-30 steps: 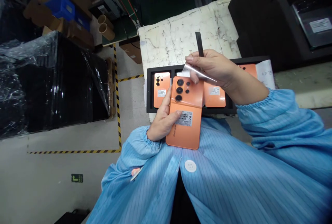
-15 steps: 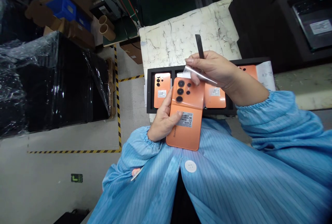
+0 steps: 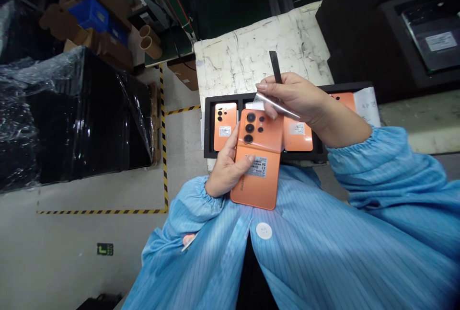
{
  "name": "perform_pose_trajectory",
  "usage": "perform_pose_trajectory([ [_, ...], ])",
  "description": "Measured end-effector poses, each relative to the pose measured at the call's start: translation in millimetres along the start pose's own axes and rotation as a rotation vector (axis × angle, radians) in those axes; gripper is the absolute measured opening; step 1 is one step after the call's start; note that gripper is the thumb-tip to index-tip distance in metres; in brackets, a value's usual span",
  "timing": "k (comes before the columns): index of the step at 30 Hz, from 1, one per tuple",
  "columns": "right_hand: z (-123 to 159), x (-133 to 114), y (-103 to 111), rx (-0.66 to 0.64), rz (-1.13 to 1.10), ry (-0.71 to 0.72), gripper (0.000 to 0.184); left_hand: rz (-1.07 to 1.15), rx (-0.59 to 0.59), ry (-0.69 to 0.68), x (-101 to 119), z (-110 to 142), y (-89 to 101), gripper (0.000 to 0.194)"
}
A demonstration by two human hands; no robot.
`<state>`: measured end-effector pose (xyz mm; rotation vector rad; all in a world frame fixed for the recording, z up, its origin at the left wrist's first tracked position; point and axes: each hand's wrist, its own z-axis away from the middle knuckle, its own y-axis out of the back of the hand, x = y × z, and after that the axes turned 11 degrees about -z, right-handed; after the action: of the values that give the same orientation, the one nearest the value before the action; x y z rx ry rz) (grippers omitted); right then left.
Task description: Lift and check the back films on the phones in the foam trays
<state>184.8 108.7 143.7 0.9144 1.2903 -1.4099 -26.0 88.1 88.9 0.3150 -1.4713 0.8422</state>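
My left hand is closed round the left edge of an orange smartphone, its thumb across the white label. The phone's back, with several camera lenses, faces me. Over the upper back lies a clear plastic film, its top edge lifted and curled. My right hand pinches that lifted edge between thumb and fingers. A slim dark flat tool sticks up from the same hand; its lower end is hidden. Behind, a black tray holds more orange phones, partly covered by my hands.
The tray sits on a worn white surface. Dark foam with a labelled device stands at right. To the left are film-wrapped black stacks on a pallet, blue bins and cardboard tubes.
Both hands, the phone and the film stay almost as they were. The whole view has shifted slightly.
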Motion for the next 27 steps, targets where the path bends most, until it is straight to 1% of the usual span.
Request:
perform_pose_trajectory([
  [4,-3,3,1,0.014,-0.023,0.005,0.028,0.006,-0.015,0.019,1,0,0.5,0.078],
  [7,-2,4,0,0.060,-0.039,-0.010,0.025,-0.010,0.047,0.086,6,1,-0.9,0.079],
  [9,3,3,-2,0.074,0.008,-0.033,0.027,0.025,0.096,0.164,8,-2,-2.3,0.070],
  [11,11,5,-8,0.068,0.141,-0.007,0.028,0.114,0.108,0.220,5,-11,-3.4,0.054],
  [12,16,7,-13,0.066,0.255,0.037,0.029,0.159,0.109,0.226,2,-17,-3.7,0.051],
  [13,21,9,-19,0.069,0.399,0.098,0.029,0.192,0.112,0.230,-3,-24,-3.6,0.052],
  [14,27,13,-25,0.071,0.558,0.163,0.028,0.202,0.129,0.231,-10,-31,-3.0,0.053],
  [15,34,17,-31,0.065,0.709,0.223,0.027,0.190,0.155,0.235,-16,-38,-1.8,0.049],
  [16,42,21,-35,0.034,0.818,0.262,0.026,0.163,0.182,0.243,-24,-46,0.0,0.041],
  [17,50,26,-36,-0.025,0.862,0.277,0.026,0.135,0.201,0.258,-31,-53,2.1,0.034],
  [18,58,31,-34,-0.103,0.841,0.273,0.027,0.111,0.209,0.264,-37,-60,4.2,0.033],
  [19,67,35,-27,-0.166,0.785,0.262,0.029,0.097,0.204,0.260,-42,-66,6.3,0.040],
  [20,76,40,-17,-0.182,0.738,0.257,0.031,0.090,0.193,0.250,-46,-72,7.9,0.050],
  [21,85,45,-3,-0.147,0.734,0.256,0.033,0.086,0.184,0.240,-50,-78,9.3,0.058],
  [22,94,50,12,-0.051,0.803,0.257,0.033,0.076,0.187,0.227,-53,-83,10.3,0.064],
  [23,101,56,27,0.059,0.949,0.247,0.032,0.060,0.193,0.217,-55,-88,10.9,0.069],
  [24,108,62,41,0.134,1.131,0.198,0.030,0.038,0.197,0.211,-58,-93,11.2,0.073],
  [25,113,68,53,0.152,1.310,0.123,0.026,0.013,0.192,0.211,-60,-97,11.1,0.077],
  [26,116,74,62,0.111,1.455,0.042,0.022,-0.013,0.180,0.210,-63,-100,10.6,0.081],
  [27,118,80,67,0.044,1.565,-0.040,0.020,-0.037,0.163,0.204,-66,-103,9.9,0.084],
])
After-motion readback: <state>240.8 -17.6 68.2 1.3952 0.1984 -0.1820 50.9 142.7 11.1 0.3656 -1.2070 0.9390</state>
